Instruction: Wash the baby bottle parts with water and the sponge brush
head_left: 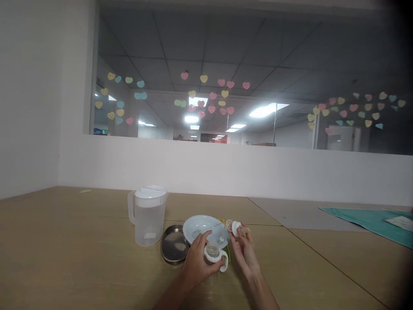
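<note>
Clear bottle (212, 249) with a white handle (224, 261): uncapped, mouth up, held at the near side of the pale bowl (197, 222). Whether its base touches the counter (97, 249) cannot be told. The left hand (197, 259) has its fingers part-curled about the bottle's collar, thumb on the near side. The right hand (245, 252), just right of the bowl, has its fingers closed on a white top (236, 228) with a translucent end pointing right; a small round piece (229, 225) sits at its left.

The bowl contains a thin rod-like item and a small white piece, neither identifiable. Something green (228, 255) shows beneath its right side. A round metal pan (174, 246) lies directly left of the bowl; farther left stands an upright translucent pitcher (149, 224), handle to the left. At far right, a teal mat (355, 221) bears a white sheet (401, 222).
</note>
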`<move>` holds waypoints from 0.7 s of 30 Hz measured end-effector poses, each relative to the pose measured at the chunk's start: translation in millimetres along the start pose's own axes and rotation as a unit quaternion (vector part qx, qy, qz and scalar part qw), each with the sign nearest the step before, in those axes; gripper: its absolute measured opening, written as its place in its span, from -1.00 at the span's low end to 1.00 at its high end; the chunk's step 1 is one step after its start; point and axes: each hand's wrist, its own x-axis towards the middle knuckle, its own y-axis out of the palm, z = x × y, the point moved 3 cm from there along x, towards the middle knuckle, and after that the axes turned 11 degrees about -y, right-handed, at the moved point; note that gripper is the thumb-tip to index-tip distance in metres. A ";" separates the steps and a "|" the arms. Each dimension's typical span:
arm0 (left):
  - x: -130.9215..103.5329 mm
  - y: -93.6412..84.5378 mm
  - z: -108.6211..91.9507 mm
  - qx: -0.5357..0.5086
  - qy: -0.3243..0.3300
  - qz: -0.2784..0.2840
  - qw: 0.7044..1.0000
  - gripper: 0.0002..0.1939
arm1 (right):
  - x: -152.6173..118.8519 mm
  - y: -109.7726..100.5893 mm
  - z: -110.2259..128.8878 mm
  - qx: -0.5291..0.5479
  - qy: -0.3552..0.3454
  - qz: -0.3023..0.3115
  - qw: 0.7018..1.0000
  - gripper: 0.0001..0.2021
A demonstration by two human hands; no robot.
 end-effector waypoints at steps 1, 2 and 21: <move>-0.1 0.0 0.2 -0.001 0.000 -0.001 1.000 -0.27 | -0.2 -0.5 -2.1 -0.023 -0.006 -0.002 1.000 -0.54; -0.1 0.1 0.5 -0.002 -0.001 -0.002 1.000 -0.27 | -0.4 -1.3 -4.4 -0.053 -0.015 -0.005 0.998 -0.54; 0.3 1.4 2.6 -0.008 -0.005 0.013 1.000 -0.26 | -10.6 4.9 -10.3 -0.413 -0.161 0.148 0.884 -0.62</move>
